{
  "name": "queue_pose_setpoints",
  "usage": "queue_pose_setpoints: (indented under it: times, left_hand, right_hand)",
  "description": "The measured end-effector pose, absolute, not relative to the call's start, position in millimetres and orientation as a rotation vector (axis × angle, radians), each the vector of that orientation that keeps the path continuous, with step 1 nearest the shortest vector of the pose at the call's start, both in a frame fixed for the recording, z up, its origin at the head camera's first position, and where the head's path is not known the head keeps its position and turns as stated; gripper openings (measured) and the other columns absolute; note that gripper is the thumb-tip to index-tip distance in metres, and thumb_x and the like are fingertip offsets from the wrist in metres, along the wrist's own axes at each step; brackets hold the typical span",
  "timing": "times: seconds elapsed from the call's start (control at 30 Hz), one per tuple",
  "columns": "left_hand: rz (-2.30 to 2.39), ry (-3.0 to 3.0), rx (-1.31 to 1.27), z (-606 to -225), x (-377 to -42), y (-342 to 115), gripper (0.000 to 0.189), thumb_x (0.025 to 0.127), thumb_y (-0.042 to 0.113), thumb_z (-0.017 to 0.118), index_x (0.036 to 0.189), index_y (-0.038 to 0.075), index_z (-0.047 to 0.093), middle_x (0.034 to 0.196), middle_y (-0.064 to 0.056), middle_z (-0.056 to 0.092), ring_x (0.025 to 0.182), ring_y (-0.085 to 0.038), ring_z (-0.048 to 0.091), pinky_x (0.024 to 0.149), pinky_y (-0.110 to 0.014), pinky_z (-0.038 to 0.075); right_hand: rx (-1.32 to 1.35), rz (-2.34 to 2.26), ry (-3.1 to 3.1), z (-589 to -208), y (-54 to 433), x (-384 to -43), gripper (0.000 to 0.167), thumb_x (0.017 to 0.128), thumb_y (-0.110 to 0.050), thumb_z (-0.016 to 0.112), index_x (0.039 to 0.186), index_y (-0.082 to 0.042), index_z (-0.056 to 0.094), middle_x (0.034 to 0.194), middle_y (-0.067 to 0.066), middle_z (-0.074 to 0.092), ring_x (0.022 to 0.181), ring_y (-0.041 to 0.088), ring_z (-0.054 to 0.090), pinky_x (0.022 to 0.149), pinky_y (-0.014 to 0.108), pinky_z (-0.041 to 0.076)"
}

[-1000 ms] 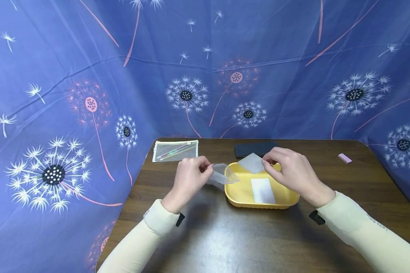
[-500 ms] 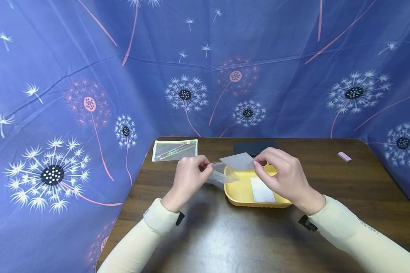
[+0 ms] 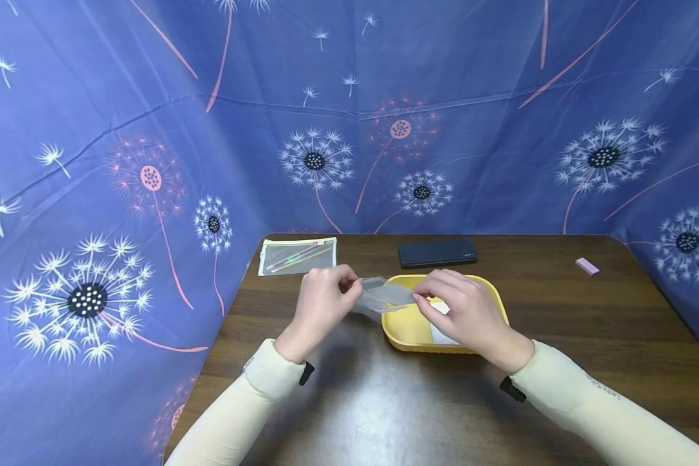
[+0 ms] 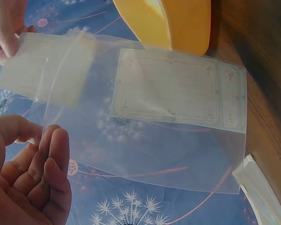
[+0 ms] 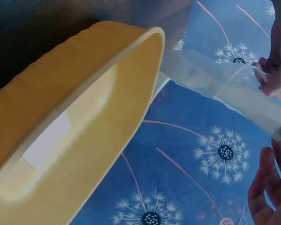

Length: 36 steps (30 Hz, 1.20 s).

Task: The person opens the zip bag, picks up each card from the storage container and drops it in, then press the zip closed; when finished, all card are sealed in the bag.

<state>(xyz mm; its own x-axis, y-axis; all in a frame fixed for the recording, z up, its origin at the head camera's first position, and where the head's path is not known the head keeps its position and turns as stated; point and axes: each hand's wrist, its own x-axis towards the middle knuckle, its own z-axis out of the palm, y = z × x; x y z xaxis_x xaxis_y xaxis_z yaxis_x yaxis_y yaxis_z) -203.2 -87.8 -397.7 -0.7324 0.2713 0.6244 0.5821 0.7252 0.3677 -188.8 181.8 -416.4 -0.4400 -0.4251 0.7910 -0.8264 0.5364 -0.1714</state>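
My left hand [image 3: 321, 309] pinches the rim of a clear plastic bag [image 4: 178, 154] between thumb and fingers. Inside the bag, in the left wrist view, lie pale cards [image 4: 164, 86] with decorated borders, partly overlapping. My right hand [image 3: 467, 316] pinches one end of another pale card [image 4: 18, 70]. That card's far end overlaps the bag's mouth and appears to be inside it. Below and beside my right hand stands a yellow tray [image 3: 402, 338]. A white card [image 3: 440, 331] lies in it, partly hidden by the hand in the head view.
At the back left of the wooden table [image 3: 373, 408] lies a mesh zip pouch [image 3: 279, 254] with pencils. Behind the tray is a dark flat case [image 3: 437, 254]. A pink eraser-like block [image 3: 587, 266] lies far right. Blue dandelion-print cloth [image 3: 489, 162] hangs behind.
My right hand has moved left with its card, from above the tray to the bag's mouth, where the card now overlaps the bag. My left hand has stayed nearly still with the bag.
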Motion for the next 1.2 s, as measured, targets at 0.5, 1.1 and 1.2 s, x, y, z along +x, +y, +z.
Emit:
queue_pose_setpoints:
  times: [0.5, 1.1, 1.2]
  left_hand:
    - [-0.740, -2.394, -0.653, -396.6, -202.7, -85.7, 0.009, 0.081, 0.011, 0.074, 0.073, 0.016, 0.075, 0.063, 0.010, 0.065, 0.054, -0.003, 0.057, 0.055, -0.028, 0.046]
    - [-0.739, -2.406, -0.666, -395.0, -203.3, -84.9, 0.010, 0.082, 0.011, 0.074, 0.074, 0.016, 0.075, 0.064, 0.011, 0.066, 0.055, -0.003, 0.057, 0.056, -0.029, 0.046]
    - [-0.737, -2.406, -0.662, -395.7, -203.5, -84.8, 0.010, 0.081, 0.010, 0.074, 0.074, 0.017, 0.074, 0.064, 0.011, 0.066, 0.055, -0.003, 0.057, 0.056, -0.029, 0.046]
  right_hand:
    - [0.959, 0.651, -2.383, -421.4, 162.4, -197.2, 0.007, 0.089, -0.015, 0.078, 0.092, -0.020, 0.080, 0.113, 0.000, 0.066, 0.096, 0.017, 0.061, 0.065, 0.035, 0.052]
    - [1.074, 0.525, -2.550, -416.9, 141.5, -218.7, 0.007, 0.088, -0.018, 0.085, 0.094, -0.021, 0.082, 0.111, 0.001, 0.067, 0.097, 0.021, 0.065, 0.077, 0.038, 0.056]
    - [1.121, 0.484, -2.534, -415.2, 139.1, -219.9, 0.006, 0.088, -0.016, 0.084, 0.093, -0.017, 0.082, 0.111, 0.004, 0.068, 0.096, 0.023, 0.066, 0.076, 0.039, 0.057]
